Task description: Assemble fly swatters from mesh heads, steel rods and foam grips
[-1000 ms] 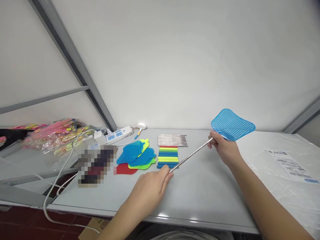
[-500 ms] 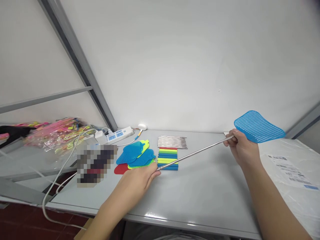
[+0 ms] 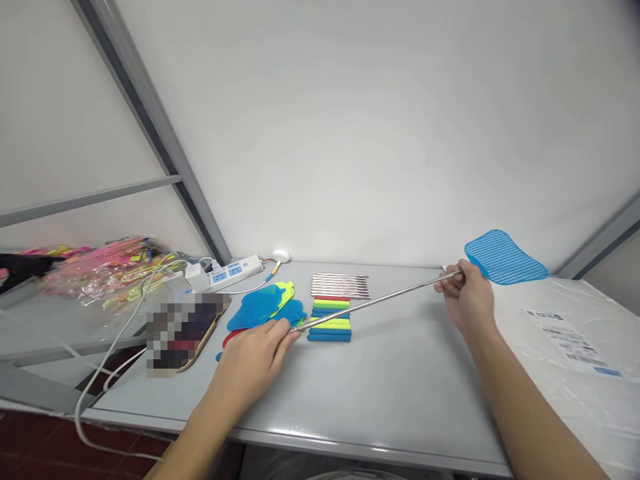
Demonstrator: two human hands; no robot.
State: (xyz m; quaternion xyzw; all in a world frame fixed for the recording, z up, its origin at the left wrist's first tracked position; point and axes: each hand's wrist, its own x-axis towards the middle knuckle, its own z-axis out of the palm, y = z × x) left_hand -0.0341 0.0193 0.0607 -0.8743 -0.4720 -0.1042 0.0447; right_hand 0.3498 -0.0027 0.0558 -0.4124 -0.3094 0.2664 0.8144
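Observation:
A fly swatter (image 3: 383, 301) with a thin metal rod stretches between my two hands above the table. My left hand (image 3: 254, 353) is closed around its lower end; a small blue tip (image 3: 219, 357), in line with the rod, shows past that hand. Close to the blue mesh head (image 3: 507, 259), the fingers of my right hand (image 3: 466, 293) grip the rod. Beyond my left hand lie loose swatter heads (image 3: 257, 307) in blue, yellow-green and red, partly covered by it. Under the rod is a row of coloured handle tubes (image 3: 330, 331), with several metal rods (image 3: 340, 285) behind it.
A white power strip (image 3: 235, 272) with cables stands at the back left, near a blurred-out object (image 3: 187, 333). Plastic-wrapped colourful items (image 3: 115, 267) lie farther left. A white labelled package (image 3: 565, 360) is on the right. Grey metal posts (image 3: 170, 160) frame the table (image 3: 390, 393).
My left hand has shifted left and slightly down, and a blue tip now shows behind it. The right hand and the mesh head have moved slightly left in view.

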